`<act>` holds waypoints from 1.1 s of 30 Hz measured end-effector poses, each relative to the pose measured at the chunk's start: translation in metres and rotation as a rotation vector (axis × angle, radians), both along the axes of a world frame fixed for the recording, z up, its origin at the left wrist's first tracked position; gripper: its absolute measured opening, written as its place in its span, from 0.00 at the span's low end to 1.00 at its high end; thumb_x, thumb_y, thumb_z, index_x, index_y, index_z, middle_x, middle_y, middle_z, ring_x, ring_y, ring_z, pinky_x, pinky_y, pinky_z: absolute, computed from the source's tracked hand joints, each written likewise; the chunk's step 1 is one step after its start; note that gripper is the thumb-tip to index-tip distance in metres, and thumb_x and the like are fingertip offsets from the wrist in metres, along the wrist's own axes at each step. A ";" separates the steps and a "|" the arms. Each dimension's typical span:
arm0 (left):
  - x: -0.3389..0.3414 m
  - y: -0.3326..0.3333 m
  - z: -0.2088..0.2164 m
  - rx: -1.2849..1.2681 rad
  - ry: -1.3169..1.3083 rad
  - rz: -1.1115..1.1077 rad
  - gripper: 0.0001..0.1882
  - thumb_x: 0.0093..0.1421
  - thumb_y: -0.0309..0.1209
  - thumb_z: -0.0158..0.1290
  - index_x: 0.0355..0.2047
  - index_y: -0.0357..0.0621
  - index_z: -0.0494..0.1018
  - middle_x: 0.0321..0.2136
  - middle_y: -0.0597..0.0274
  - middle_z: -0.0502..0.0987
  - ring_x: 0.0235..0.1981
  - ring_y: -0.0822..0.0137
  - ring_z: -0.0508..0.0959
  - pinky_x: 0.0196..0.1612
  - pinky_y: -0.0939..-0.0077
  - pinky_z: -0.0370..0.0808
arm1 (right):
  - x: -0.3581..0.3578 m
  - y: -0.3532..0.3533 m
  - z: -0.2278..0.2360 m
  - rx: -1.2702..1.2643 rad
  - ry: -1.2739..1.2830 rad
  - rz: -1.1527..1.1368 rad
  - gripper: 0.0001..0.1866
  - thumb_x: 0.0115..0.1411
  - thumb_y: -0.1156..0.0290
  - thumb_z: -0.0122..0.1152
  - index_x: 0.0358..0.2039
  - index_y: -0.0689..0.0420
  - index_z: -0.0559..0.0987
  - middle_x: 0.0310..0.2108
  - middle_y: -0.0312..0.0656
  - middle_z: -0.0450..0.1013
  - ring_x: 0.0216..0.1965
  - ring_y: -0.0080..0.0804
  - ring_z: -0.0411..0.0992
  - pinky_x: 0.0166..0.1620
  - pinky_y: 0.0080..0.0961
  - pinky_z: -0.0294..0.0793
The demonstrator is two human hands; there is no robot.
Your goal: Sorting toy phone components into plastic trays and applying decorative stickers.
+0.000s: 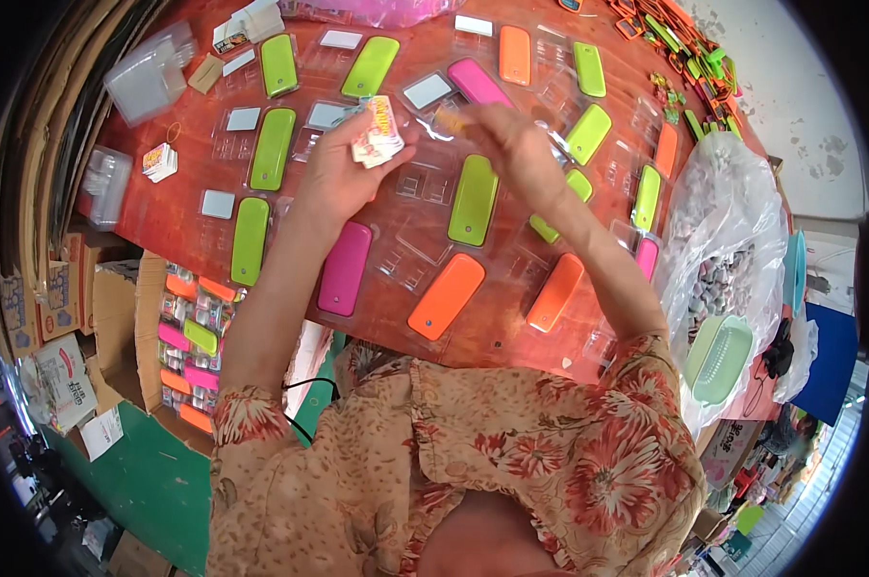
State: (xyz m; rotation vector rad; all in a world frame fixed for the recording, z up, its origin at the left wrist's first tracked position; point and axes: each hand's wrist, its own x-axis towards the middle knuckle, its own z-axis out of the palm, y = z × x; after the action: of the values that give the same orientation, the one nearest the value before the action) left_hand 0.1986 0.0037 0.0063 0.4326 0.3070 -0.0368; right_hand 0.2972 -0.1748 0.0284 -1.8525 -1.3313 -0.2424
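Observation:
My left hand point(343, 168) is closed around a stack of small printed cards point(377, 133), held above the middle of the table. My right hand point(526, 159) reaches in from the right, near a pink oblong case point(478, 83). Its fingers are drawn together at a small orange-yellow piece point(449, 120), too blurred to name. Between and below my hands lie a lime-green case point(474, 200), a magenta case point(345, 269) and an orange case point(447, 296). The cases rest in clear plastic blister trays point(410, 248), some with a white card point(427, 91) inside.
More cards point(160, 163) lie in a stack at the left on the red table point(377, 332). Clear plastic shells point(151, 75) stand at the far left. A carton point(151, 337) of packed cases is below left. At the right are a plastic bag point(732, 207) and a pale green basket point(720, 361).

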 end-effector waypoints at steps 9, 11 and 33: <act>-0.034 -0.029 0.006 0.086 0.182 0.039 0.15 0.51 0.31 0.47 0.39 0.37 0.63 0.34 0.54 0.70 0.33 0.56 0.73 0.34 0.68 0.71 | -0.035 0.004 -0.030 -0.445 -0.253 -0.136 0.04 0.41 0.74 0.50 0.20 0.59 0.70 0.25 0.42 0.64 0.30 0.38 0.66 0.29 0.28 0.70; -0.038 -0.033 0.004 0.057 0.183 0.020 0.15 0.52 0.32 0.47 0.39 0.38 0.63 0.33 0.55 0.70 0.32 0.58 0.73 0.32 0.70 0.70 | -0.034 0.003 -0.030 -0.465 -0.223 -0.119 0.05 0.41 0.74 0.51 0.21 0.59 0.71 0.25 0.43 0.65 0.30 0.39 0.66 0.29 0.28 0.70; -0.070 -0.066 0.002 0.172 0.024 -0.065 0.15 0.51 0.30 0.48 0.38 0.37 0.65 0.31 0.55 0.72 0.29 0.64 0.74 0.29 0.76 0.73 | -0.065 -0.006 -0.007 0.012 1.258 -0.018 0.03 0.51 0.73 0.52 0.24 0.58 0.72 0.19 0.31 0.68 0.20 0.14 0.63 0.24 0.11 0.62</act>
State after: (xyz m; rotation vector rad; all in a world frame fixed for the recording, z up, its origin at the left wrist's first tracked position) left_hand 0.1282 -0.0619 0.0079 0.6134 0.3212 -0.0798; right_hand 0.2320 -0.1804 0.0211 -1.4877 -0.4074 0.7936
